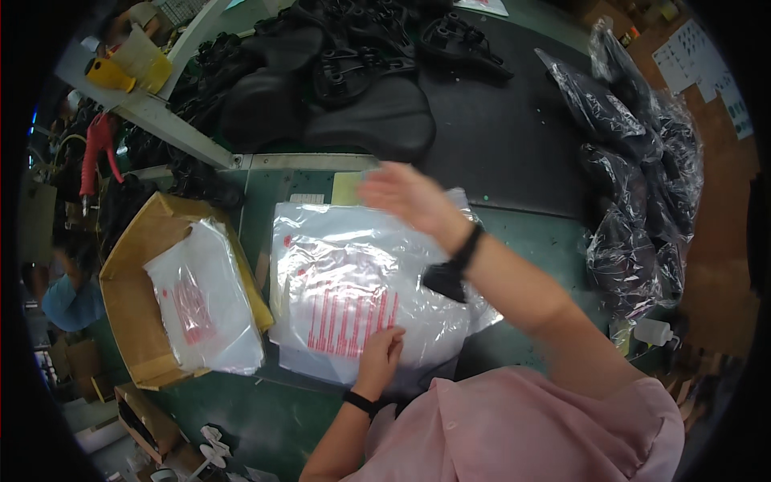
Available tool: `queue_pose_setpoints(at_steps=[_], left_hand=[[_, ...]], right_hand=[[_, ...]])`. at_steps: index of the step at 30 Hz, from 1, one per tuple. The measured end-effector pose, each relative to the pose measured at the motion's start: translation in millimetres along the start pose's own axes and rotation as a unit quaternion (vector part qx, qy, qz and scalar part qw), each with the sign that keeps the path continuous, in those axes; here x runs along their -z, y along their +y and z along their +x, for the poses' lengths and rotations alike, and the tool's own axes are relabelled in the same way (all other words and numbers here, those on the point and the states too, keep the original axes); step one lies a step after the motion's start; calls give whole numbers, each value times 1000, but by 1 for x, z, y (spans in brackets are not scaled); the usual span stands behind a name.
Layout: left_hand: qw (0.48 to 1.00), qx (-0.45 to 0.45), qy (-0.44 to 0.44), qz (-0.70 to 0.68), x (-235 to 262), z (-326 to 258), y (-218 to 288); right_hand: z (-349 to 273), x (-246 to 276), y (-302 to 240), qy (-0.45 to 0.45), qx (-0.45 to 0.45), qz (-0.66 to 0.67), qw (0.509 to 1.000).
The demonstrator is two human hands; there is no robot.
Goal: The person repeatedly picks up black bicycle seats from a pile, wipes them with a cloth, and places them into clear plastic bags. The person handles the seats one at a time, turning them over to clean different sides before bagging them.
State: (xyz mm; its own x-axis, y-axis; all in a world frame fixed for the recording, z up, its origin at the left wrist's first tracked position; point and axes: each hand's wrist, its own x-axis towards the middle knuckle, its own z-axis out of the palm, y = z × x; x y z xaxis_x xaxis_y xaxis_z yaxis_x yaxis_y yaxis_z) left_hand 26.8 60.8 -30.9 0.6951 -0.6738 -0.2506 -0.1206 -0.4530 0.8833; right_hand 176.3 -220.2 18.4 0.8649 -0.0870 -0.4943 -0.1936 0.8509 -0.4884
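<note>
A stack of clear plastic bags (337,273) with red print lies flat on the green worktable in front of me. My left hand (381,353) is at the near edge of the stack, its fingers closed on the top plastic bag. My right hand (405,201) is over the far edge of the stack, fingers stretched out and blurred by motion. It appears to hold nothing. Both wrists wear black bands. Beneath my right wrist is a dark shape (444,281); I cannot tell whether it hangs from the band or lies on the bags.
At left, a cardboard box (124,297) holds more printed bags. Black bicycle saddles (373,120) are heaped at the back on a dark mat (514,128). Saddles wrapped in clear plastic (634,193) are piled at right. A red air gun (96,153) hangs at far left, near a metal frame (173,128).
</note>
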Motion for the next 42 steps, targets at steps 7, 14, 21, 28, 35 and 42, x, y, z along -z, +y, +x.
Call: queue_pose_setpoints(at_steps=[7, 14, 21, 28, 35, 42], left_hand=[[998, -10, 48, 38, 0, 6, 1], [993, 0, 115, 0, 8, 15, -26], [965, -97, 128, 205, 17, 46, 12], [929, -44, 80, 357, -81, 30, 78], [962, -85, 95, 240, -59, 41, 30], [987, 16, 156, 23, -36, 24, 33]], right_hand=[[156, -86, 25, 47, 120, 320, 939], [43, -26, 0, -68, -9, 201, 977], [-226, 76, 3, -13, 19, -168, 986], [-354, 198, 65, 120, 40, -61, 990], [-365, 223, 85, 79, 58, 127, 987], [-374, 203, 63, 65, 72, -33, 995]])
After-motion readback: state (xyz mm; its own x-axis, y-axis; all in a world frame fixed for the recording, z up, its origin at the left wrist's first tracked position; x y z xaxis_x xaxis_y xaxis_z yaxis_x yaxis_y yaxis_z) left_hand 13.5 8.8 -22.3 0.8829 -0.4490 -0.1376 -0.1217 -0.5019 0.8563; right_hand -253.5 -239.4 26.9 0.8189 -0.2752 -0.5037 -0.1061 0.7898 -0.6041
